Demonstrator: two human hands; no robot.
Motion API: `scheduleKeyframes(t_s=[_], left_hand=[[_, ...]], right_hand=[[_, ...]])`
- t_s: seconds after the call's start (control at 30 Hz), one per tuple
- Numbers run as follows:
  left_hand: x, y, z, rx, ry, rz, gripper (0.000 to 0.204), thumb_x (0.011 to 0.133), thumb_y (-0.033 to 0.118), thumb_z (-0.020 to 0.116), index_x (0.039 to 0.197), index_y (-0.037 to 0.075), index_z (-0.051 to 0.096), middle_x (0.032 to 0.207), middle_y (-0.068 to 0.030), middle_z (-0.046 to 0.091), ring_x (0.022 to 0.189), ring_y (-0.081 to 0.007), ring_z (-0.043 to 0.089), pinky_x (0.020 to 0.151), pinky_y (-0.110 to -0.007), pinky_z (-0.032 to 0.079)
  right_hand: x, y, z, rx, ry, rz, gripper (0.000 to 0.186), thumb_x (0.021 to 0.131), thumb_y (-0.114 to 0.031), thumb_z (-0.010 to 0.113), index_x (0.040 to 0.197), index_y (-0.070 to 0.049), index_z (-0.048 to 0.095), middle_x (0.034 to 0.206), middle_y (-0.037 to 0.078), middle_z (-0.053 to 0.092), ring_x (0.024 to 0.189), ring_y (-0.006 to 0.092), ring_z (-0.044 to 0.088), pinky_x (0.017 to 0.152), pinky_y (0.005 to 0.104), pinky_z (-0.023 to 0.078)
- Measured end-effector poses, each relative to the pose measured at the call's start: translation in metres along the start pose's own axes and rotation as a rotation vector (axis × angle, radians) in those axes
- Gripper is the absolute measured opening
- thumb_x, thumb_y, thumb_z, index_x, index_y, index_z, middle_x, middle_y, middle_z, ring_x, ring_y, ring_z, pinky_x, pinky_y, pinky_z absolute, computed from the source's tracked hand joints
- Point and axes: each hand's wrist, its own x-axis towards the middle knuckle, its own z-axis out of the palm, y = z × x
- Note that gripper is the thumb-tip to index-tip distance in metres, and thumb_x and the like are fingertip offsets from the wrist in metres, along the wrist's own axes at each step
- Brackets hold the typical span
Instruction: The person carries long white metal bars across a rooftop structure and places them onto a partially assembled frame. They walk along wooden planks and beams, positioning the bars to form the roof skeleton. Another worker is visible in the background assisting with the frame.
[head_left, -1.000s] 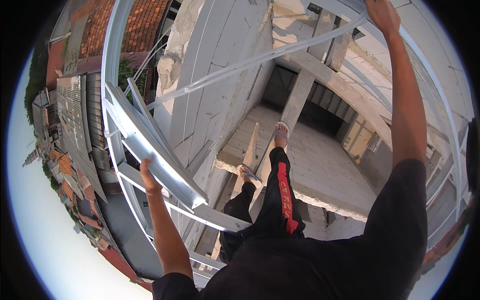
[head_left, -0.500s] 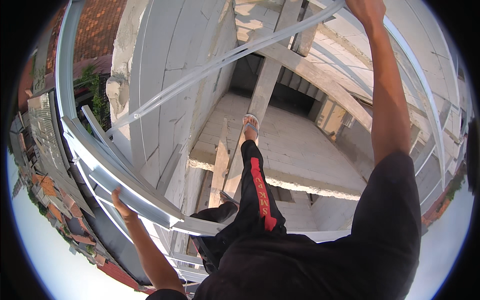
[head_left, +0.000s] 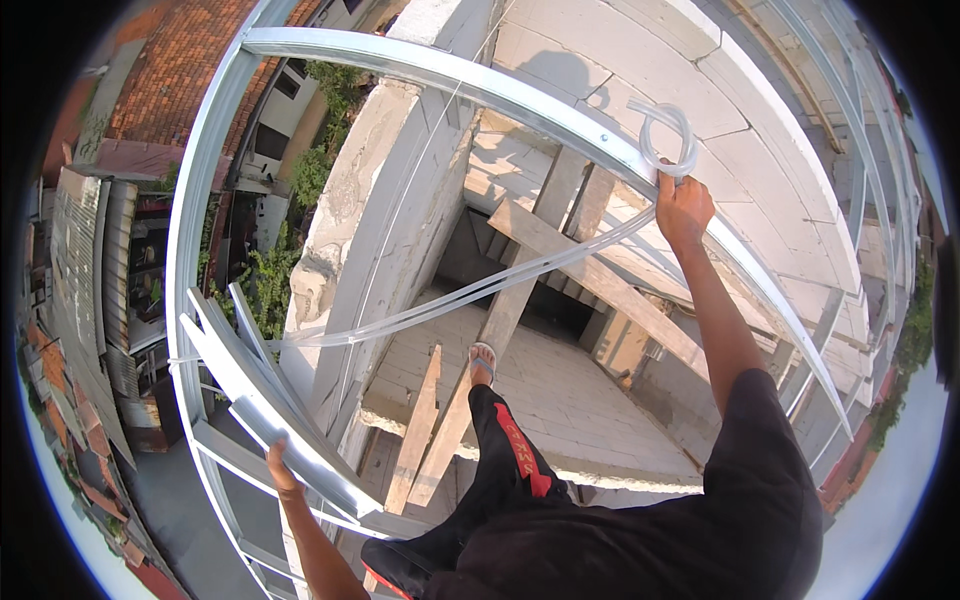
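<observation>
Here, grips the tube [head_left: 500, 283], slung leftward toward the channel [head_left: 305, 460], in the right hand [head_left: 685, 208] at the beam [head_left: 520, 102], and rests the left hand [head_left: 284, 474], with a hold too hidden to tell, on that channel, perhaps risking a fall from a misstep on the plank [head_left: 505, 318].

Rooftops [head_left: 170, 80] left | tubing [head_left: 375, 331] before planks [head_left: 445, 440], foot [head_left: 482, 364] on one | far right: seemingly beams [head_left: 866, 130]

Downward fisheye view from head height
</observation>
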Motion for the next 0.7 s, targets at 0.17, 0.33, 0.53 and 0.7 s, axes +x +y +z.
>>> scheduleKeyframes(t_s=[0.17, 0.33, 0.53, 0.7], left_hand=[[0.0, -0.006, 0.001, -0.053, -0.077, 0.044, 0.056, 0.079, 0.03, 0.065, 0.129, 0.005, 0.059, 0.116, -0.007, 0.059, 0.11, -0.0249, 0.055, 0.097, -0.041, 0.044], [-0.021, 0.02, 0.031, -0.079, -0.044, 0.062, 0.056, 0.079, 0.026, 0.064, 0.13, 0.003, 0.056, 0.117, -0.0087, 0.058, 0.11, -0.025, 0.055, 0.098, -0.042, 0.044], [-0.022, 0.022, 0.032, -0.08, -0.069, 0.09, 0.06, 0.079, 0.027, 0.064, 0.132, 0.002, 0.054, 0.116, -0.0096, 0.059, 0.11, -0.0251, 0.055, 0.097, -0.039, 0.043], [-0.028, 0.032, 0.032, -0.028, -0.101, 0.108, 0.065, 0.078, 0.028, 0.064, 0.136, 0.0, 0.052, 0.117, -0.0102, 0.058, 0.111, -0.0256, 0.054, 0.1, -0.04, 0.042]], right_hand=[[0.004, 0.01, 0.013, 0.01, 0.06, -0.115, 0.048, 0.097, -0.042, 0.058, 0.081, 0.001, 0.069, 0.074, 0.023, 0.068, 0.076, 0.0422, 0.067, 0.072, 0.0522, 0.051], [0.008, 0.008, 0.009, 0.018, 0.016, -0.114, 0.045, 0.095, -0.04, 0.059, 0.083, 0.002, 0.069, 0.078, 0.024, 0.069, 0.081, 0.0413, 0.068, 0.074, 0.053, 0.05], [0.009, 0.012, 0.011, -0.008, -0.044, -0.049, 0.044, 0.094, -0.041, 0.059, 0.088, 0.001, 0.069, 0.083, 0.022, 0.069, 0.084, 0.0415, 0.068, 0.077, 0.0531, 0.052], [0.003, 0.009, 0.007, -0.054, -0.065, -0.076, 0.047, 0.096, -0.043, 0.057, 0.09, 0.002, 0.07, 0.085, 0.024, 0.07, 0.085, 0.0427, 0.068, 0.078, 0.0532, 0.052]])
